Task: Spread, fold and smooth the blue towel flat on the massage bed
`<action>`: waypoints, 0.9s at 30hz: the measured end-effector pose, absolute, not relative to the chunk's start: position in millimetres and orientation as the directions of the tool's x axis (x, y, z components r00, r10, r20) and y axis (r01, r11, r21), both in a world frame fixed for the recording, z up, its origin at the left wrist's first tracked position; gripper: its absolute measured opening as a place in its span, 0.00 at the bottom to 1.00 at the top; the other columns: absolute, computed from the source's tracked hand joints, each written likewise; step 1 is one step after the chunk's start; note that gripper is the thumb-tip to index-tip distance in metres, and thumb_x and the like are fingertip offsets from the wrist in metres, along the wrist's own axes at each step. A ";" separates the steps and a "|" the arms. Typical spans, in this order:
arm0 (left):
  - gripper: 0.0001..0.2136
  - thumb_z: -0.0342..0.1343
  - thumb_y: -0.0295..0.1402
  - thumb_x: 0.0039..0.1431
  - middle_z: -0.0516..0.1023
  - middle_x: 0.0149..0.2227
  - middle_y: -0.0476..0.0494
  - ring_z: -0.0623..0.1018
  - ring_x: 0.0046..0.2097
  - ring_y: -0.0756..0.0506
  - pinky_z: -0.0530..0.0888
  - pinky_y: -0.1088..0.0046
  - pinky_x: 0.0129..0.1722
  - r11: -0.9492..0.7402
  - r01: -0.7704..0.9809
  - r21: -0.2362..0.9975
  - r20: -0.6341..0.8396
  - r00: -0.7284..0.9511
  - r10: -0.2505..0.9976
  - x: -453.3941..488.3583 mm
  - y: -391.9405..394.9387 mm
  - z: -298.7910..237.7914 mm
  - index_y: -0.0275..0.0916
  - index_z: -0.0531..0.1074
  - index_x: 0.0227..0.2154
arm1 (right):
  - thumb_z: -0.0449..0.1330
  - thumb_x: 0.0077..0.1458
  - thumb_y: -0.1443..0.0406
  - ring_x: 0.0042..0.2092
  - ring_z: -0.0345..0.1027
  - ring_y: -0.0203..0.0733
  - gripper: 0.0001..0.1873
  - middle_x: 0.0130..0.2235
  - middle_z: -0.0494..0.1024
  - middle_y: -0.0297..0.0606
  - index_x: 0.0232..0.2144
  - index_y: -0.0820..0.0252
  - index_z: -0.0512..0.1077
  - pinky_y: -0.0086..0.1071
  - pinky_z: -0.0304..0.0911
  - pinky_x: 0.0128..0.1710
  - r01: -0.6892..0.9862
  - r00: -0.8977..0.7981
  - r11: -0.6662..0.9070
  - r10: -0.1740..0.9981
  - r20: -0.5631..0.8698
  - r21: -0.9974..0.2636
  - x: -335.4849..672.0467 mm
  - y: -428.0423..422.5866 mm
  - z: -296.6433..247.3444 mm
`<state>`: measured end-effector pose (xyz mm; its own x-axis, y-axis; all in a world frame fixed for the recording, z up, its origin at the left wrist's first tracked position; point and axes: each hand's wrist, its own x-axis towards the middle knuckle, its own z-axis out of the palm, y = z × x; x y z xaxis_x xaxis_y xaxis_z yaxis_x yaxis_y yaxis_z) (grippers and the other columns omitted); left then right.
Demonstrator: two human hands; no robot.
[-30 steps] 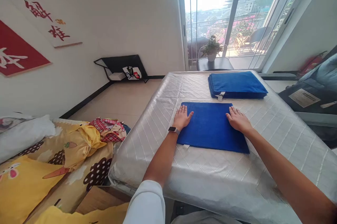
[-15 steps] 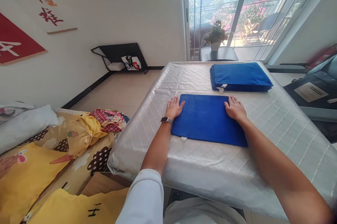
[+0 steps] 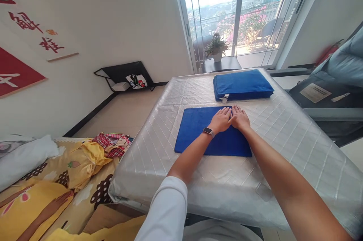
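Observation:
A folded blue towel (image 3: pixel 195 127) lies flat on the table with its silver quilted cover (image 3: pixel 159 135). My left hand (image 3: pixel 222 119) and my right hand (image 3: pixel 240 117) rest side by side on the towel's far right part, palms down, fingers stretched flat, thumbs touching. A watch is on my left wrist. Just beyond the hands, at the table's far edge, sits a stack of folded blue towels (image 3: pixel 242 84).
A pile of yellow patterned bedding (image 3: pixel 56 180) and a red checked cloth (image 3: pixel 113 144) lies left of the table. A potted plant (image 3: pixel 217 46) stands on a dark stool by the glass doors. A grey bag (image 3: pixel 334 82) sits at the right.
Both hands have slid inward from the towel's left and right edges and now meet near its far middle-right. The camera view has shifted a little.

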<state>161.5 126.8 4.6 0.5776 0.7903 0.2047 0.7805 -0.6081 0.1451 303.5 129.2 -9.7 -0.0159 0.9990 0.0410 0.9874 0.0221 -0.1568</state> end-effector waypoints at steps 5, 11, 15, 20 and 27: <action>0.32 0.26 0.47 0.76 0.58 0.72 0.35 0.58 0.73 0.43 0.56 0.63 0.71 -0.540 0.805 0.246 0.171 0.512 0.842 199.9 140.1 -3.2 0.32 0.56 0.71 | 0.40 0.69 0.61 0.75 0.37 0.45 0.35 0.76 0.44 0.45 0.74 0.69 0.48 0.41 0.37 0.73 0.991 -0.050 0.054 0.998 0.034 -0.125 307.1 128.7 -11.1; 0.34 0.26 0.53 0.74 0.54 0.74 0.41 0.51 0.75 0.44 0.49 0.59 0.73 -0.411 0.891 0.193 0.082 0.403 0.912 114.7 148.3 -6.8 0.39 0.55 0.72 | 0.35 0.71 0.56 0.75 0.40 0.47 0.37 0.75 0.47 0.44 0.74 0.72 0.48 0.43 0.37 0.73 0.978 0.029 -0.024 0.999 0.023 -0.209 299.6 133.9 -7.5; 0.36 0.25 0.54 0.72 0.50 0.75 0.40 0.49 0.75 0.42 0.47 0.58 0.73 -0.221 0.961 0.169 0.014 0.222 0.975 32.7 154.4 -2.9 0.36 0.52 0.73 | 0.34 0.71 0.55 0.75 0.39 0.46 0.38 0.75 0.46 0.44 0.74 0.71 0.47 0.43 0.36 0.73 0.975 0.030 -0.026 0.999 0.013 -0.219 300.6 135.8 -9.1; 0.39 0.26 0.56 0.71 0.50 0.75 0.36 0.50 0.75 0.40 0.49 0.59 0.73 -0.076 0.977 0.201 0.045 0.069 0.997 -19.7 152.9 -5.9 0.31 0.52 0.72 | 0.34 0.71 0.55 0.75 0.38 0.46 0.38 0.75 0.46 0.45 0.74 0.72 0.47 0.43 0.36 0.73 0.978 0.036 -0.033 0.999 0.010 -0.208 301.8 137.7 -10.9; 0.41 0.27 0.58 0.70 0.50 0.74 0.35 0.51 0.75 0.39 0.49 0.59 0.73 -0.075 0.972 0.222 0.077 0.059 0.995 -16.0 152.9 -10.3 0.30 0.52 0.72 | 0.35 0.71 0.56 0.75 0.39 0.48 0.36 0.75 0.46 0.47 0.74 0.70 0.48 0.45 0.38 0.72 0.986 0.056 -0.055 0.998 0.003 -0.158 297.9 132.2 -2.8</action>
